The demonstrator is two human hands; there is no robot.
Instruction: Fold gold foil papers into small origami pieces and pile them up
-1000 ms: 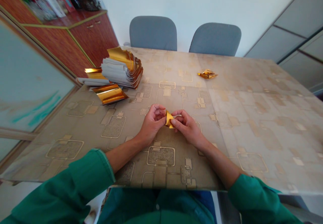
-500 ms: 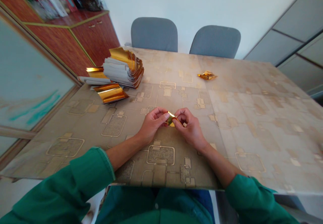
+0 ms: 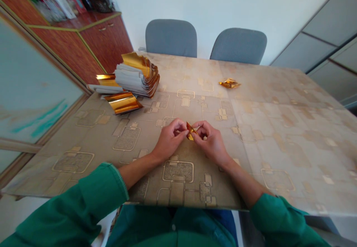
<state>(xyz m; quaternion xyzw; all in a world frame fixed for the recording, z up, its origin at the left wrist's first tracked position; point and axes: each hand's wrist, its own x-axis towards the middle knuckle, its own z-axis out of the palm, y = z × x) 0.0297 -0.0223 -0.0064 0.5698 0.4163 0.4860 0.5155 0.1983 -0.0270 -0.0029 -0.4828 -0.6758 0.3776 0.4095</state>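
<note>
Between my hands, a little above the tablecloth, is a small folded piece of gold foil paper (image 3: 190, 131). My left hand (image 3: 170, 138) pinches its left edge between thumb and forefinger. On the other side, my right hand (image 3: 209, 141) grips the paper with thumb and fingers, partly hiding it. A finished-looking folded gold foil shape (image 3: 230, 83) with pointed ends lies farther back on the right. To the left sits a thick stack of gold foil paper sheets (image 3: 134, 77), grey on the back, with one loose gold sheet (image 3: 124, 102) in front of it.
The patterned tablecloth (image 3: 178, 172) covers a long table reaching close to my body. Two grey chairs (image 3: 171, 38) stand behind its far edge, against a white wall. A wooden cabinet (image 3: 106, 46) with bags and boxes on top is at the back left.
My left fingers have shifted on the gold foil paper, and its left end now points up more sharply and looks narrower. My right hand has kept its grip.
</note>
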